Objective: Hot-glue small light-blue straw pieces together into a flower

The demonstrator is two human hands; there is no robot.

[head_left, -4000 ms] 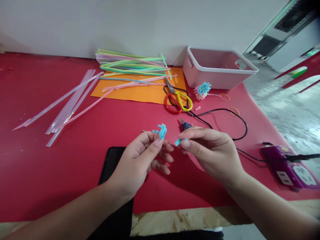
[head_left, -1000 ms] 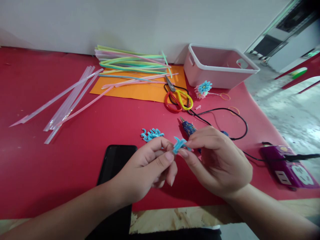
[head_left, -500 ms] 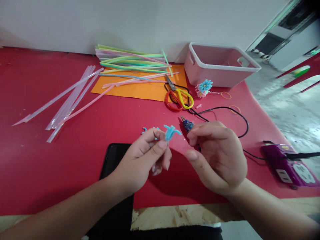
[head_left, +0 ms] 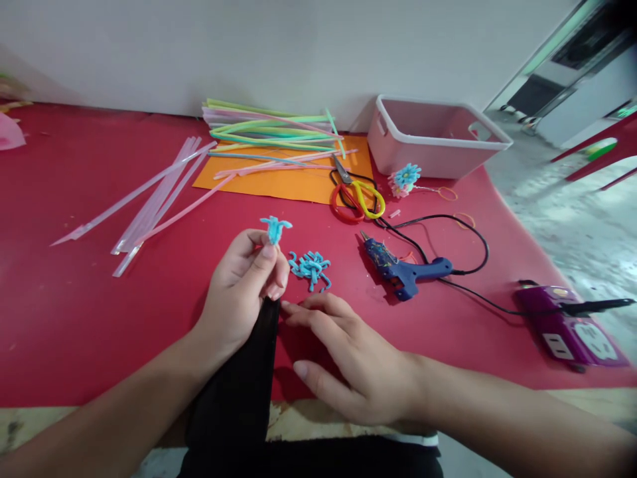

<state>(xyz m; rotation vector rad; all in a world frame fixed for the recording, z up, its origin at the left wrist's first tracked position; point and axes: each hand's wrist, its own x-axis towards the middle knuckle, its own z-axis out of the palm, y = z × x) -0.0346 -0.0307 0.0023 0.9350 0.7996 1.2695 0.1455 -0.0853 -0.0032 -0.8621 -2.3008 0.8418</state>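
Note:
Between the thumb and fingers of my left hand [head_left: 243, 285] is a small blue pipe-cleaner flower [head_left: 276, 230], its petals bent outward at the top. My right hand [head_left: 353, 358] is low over the red table, palm down with fingers apart and nothing in it. Just beyond its fingertips lies a small pile of blue pipe-cleaner pieces [head_left: 311, 267]. A blue glue gun [head_left: 411, 271] rests on the table to the right, nozzle pointing away to the left. Under my left wrist is a black phone-like slab [head_left: 239, 385], partly hidden.
Scissors [head_left: 355, 192] with red and yellow handles lie by an orange sheet [head_left: 279, 186] under coloured pipe cleaners [head_left: 269, 126]. Behind stands a pink basket [head_left: 423, 149], a finished blue-and-pink flower [head_left: 405, 179] before it. Clear sleeves [head_left: 154, 199] lie left; a purple power strip [head_left: 572, 325] right.
My left hand has moved left and a little up with the blue flower. My right hand has dropped down and left, away from the glue gun, and the blue pile now shows fully.

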